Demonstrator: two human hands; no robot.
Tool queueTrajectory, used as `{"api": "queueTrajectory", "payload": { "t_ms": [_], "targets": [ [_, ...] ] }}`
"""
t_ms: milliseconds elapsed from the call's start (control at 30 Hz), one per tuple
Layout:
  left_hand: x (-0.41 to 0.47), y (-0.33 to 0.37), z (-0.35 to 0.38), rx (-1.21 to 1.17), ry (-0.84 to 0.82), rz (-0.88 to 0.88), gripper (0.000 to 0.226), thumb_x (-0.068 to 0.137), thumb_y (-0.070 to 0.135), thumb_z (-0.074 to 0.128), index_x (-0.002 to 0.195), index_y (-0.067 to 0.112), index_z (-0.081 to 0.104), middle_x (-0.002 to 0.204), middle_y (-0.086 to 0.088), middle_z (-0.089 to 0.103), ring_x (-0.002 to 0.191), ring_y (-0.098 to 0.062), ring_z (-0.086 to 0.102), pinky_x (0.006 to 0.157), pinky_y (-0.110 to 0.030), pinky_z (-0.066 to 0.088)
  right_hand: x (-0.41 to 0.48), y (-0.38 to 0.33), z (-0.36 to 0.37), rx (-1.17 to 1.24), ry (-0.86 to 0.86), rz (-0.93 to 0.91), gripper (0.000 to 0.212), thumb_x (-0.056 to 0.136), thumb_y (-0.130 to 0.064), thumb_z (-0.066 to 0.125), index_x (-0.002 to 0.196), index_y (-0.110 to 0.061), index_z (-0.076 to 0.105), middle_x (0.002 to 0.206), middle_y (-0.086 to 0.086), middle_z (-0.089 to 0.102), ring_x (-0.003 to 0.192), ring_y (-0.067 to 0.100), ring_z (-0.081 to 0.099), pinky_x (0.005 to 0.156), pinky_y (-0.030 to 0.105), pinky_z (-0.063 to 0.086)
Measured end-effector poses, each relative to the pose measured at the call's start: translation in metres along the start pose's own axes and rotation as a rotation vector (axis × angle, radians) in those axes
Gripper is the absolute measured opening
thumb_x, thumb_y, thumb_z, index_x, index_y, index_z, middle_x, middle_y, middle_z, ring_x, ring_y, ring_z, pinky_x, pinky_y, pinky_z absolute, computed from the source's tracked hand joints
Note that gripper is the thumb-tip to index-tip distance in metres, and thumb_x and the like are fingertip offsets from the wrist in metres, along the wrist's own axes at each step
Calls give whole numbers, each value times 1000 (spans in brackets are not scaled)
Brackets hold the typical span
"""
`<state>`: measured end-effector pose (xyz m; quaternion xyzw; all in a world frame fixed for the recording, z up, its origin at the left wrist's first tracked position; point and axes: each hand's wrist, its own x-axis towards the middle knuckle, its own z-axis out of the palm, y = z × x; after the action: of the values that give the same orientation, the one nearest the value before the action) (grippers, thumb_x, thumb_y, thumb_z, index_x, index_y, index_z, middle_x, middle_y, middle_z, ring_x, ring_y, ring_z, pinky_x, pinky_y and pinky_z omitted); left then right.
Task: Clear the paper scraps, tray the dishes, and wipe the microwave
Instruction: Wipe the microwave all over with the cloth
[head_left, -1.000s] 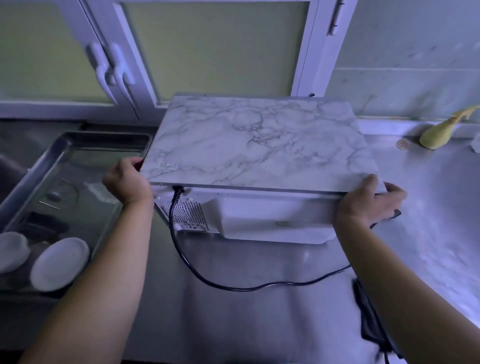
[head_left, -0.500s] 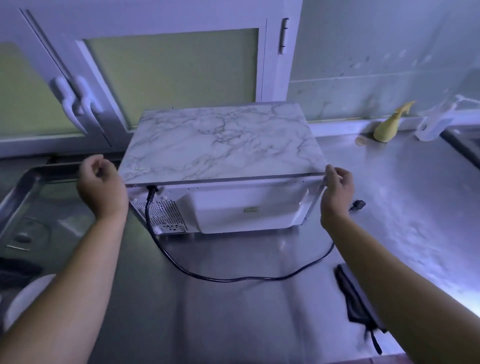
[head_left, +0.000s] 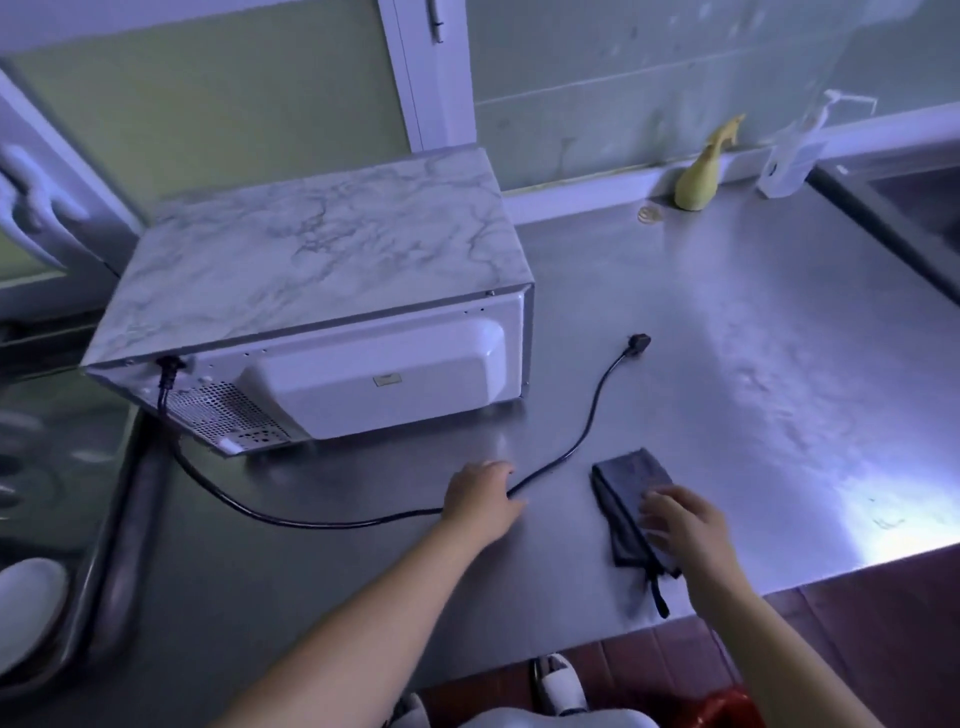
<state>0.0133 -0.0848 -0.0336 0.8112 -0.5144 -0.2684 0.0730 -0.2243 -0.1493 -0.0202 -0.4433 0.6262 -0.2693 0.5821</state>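
- Head view looks down on a steel counter (head_left: 701, 374); the microwave (head_left: 322, 291) stands on it with its white back panel and vent grille turned toward the person, likely so the rear can be wiped
- its power cord (head_left: 587, 415) trails loose across the counter and ends in a plug (head_left: 638, 344) lying unplugged beside the microwave's right rear corner
- left hand (head_left: 483, 501) rests palm down on the counter over the cord, fingers curled loosely; whether they pinch the cord I cannot tell
- right hand (head_left: 683, 525) lies on the near part of a folded dark cloth (head_left: 631, 493), fingers spread and not closed round it; this reads as reaching to pick it up for wiping
- the cloth sits near the counter's front edge, well apart from the microwave
- at far left a metal tray (head_left: 104, 545) holds a white dish (head_left: 28, 603), so the dishes look already trayed; no paper scraps show
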Motion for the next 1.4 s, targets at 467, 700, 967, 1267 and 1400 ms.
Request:
{"api": "queueTrajectory", "payload": {
  "t_ms": [467, 700, 967, 1267, 1400],
  "targets": [
    [32, 61, 28, 141, 153, -140, 21, 88, 15, 56, 82, 25, 73, 90, 0, 71, 98, -25, 61, 78, -33, 33, -8, -1, -64, 3, -120, 88, 13, 95, 2, 56, 99, 7, 67, 79, 15, 60, 70, 25, 57, 65, 32, 46],
    [-46, 76, -13, -252, 500, 76, 8, 85, 23, 75, 86, 29, 80, 61, 18, 57, 75, -15, 56, 79, -37, 40, 8, -50, -29, 10, -364, -10, 23, 100, -28, 59, 115, -14, 67, 110, 4, 71, 103, 22, 67, 91, 39, 53],
    [-132, 78, -86, -562, 779, 180, 12, 82, 19, 78, 91, 26, 81, 73, 9, 70, 79, -13, 62, 73, -26, 47, -55, -148, 48, 500, -480, -126, 12, 95, -19, 64, 93, -15, 75, 96, 3, 76, 98, 15, 72, 85, 33, 52],
    [-212, 30, -134, -884, 831, 143, 20, 78, 37, 80, 98, 34, 78, 99, 9, 76, 99, -9, 70, 87, -18, 50, -175, -219, 120, 519, -881, -359, 9, 86, -11, 70, 86, -19, 66, 83, 4, 69, 80, 12, 66, 88, 33, 46],
    [-252, -9, -167, -1099, 928, 94, 37, 77, 44, 74, 109, 25, 76, 109, -2, 76, 108, -18, 69, 88, -20, 52, -214, -220, 162, 406, -1081, -463, 15, 86, -4, 70, 88, -19, 70, 78, 7, 68, 76, 20, 60, 80, 34, 46]
  ]
}}
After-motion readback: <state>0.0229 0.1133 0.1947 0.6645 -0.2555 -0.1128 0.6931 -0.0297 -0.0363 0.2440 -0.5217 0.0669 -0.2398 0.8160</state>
